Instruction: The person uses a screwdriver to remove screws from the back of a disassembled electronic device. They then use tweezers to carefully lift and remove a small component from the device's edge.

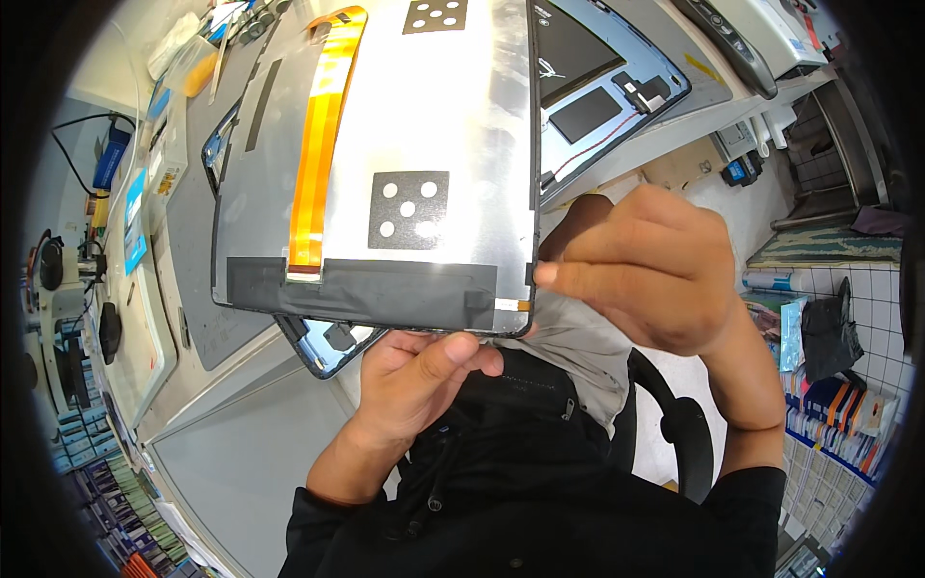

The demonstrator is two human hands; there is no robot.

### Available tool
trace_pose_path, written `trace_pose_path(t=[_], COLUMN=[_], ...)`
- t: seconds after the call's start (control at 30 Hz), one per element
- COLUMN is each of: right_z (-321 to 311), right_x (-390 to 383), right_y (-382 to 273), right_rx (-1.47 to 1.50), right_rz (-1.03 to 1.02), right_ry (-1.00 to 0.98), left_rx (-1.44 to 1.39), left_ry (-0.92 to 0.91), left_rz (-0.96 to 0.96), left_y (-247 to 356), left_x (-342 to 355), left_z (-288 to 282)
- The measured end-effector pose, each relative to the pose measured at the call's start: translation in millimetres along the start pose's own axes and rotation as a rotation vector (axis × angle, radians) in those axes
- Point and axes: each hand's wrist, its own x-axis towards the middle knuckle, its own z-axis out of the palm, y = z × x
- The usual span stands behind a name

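A silver-backed screen panel (491, 125) with an orange ribbon cable (318, 164), two black dotted squares and a dark tape strip (385, 289) along its lower edge fills the upper middle. Beneath it is a tablet housing (588, 135) with dark inner parts and a red wire. My left hand (414, 385) holds the panel's bottom edge from below, thumb uppermost and fingers bent. My right hand (646, 275) has its fingers curled at the panel's lower right edge, beside a small short flex tab (511, 304); what its fingertips grip is too small to make out.
The workbench (231, 337) carries a grey mat, a white tray (149, 328) and clutter at left. A long dark device (732, 48) sits at upper right. A chair arm (679, 424) is beside me; shelves of boxes (838, 433) stand at right.
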Motion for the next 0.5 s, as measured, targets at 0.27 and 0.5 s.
trace_pose_path(t=[0.27,0.5], right_z=[7.8,6.0], right_x=[1.7,-0.9], right_y=[6.5,2.1], right_rx=[-0.022,0.047], right_rz=[-0.033,-0.029], right_ry=[0.106,0.076], left_rx=[0.014,0.037], left_ry=[0.020,0.003], left_rz=[-0.002,0.000], left_y=[1.9,0.3], left_x=[2.2,1.5], left_z=[5.5,1.1])
